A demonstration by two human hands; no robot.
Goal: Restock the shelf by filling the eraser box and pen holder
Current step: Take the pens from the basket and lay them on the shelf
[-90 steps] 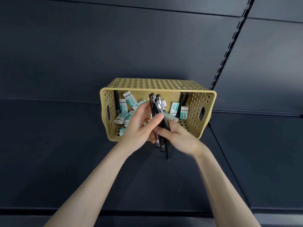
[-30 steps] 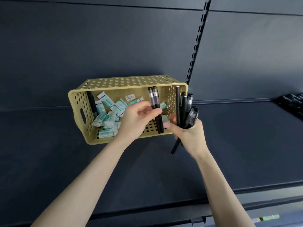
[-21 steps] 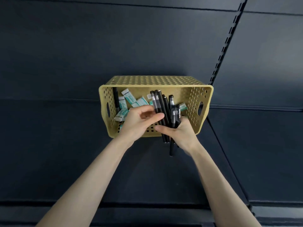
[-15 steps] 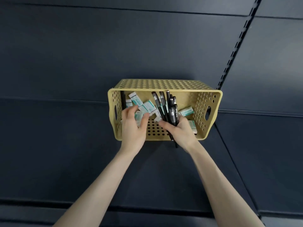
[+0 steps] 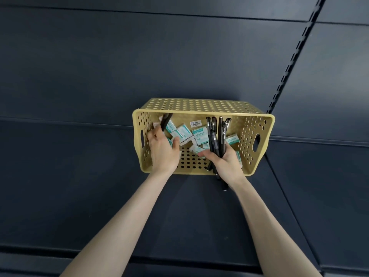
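Note:
A yellow perforated basket (image 5: 257, 124) sits on the dark shelf. Inside lie several white-and-teal erasers (image 5: 199, 134) and black pens. My right hand (image 5: 225, 160) grips a bundle of several black pens (image 5: 216, 134), upright, their lower ends poking out below my palm over the basket's front wall. My left hand (image 5: 162, 148) reaches into the basket's left end, its fingers closed round a black pen (image 5: 166, 121) that leans against the left wall. The eraser box and pen holder are out of sight.
The dark shelf board (image 5: 79, 166) spreads to both sides of the basket, with a dark back panel behind. A slotted upright rail (image 5: 289, 62) runs diagonally at the upper right. The shelf's front edge (image 5: 60, 252) crosses the bottom.
My left hand passed its two pens to the right-hand bundle, then moved left inside the basket and took hold of the pen at the left wall. The bundle stays upright in my right hand.

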